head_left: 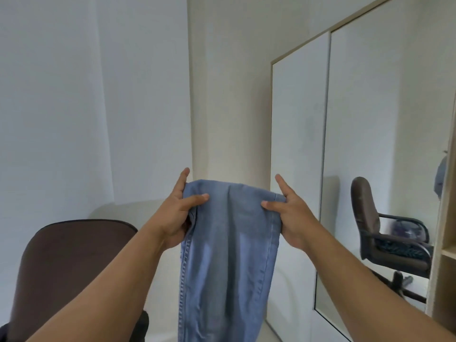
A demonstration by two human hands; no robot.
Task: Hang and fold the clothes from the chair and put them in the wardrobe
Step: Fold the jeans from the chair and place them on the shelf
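A pair of light blue jeans (229, 255) hangs in front of me, folded over at the top, its lower end running out of the bottom of the frame. My left hand (176, 213) pinches the left top corner between thumb and fingers, index finger pointing up. My right hand (288, 213) pinches the right top corner the same way. The brown office chair (66, 267) stands at the lower left; only its backrest shows. The wardrobe (444, 243) with light wood shelves is at the far right edge.
A tall mirrored sliding door (370, 144) on the right reflects the chair with dark clothes on its seat. White walls and a corner pillar stand ahead. Pale floor shows at the bottom centre.
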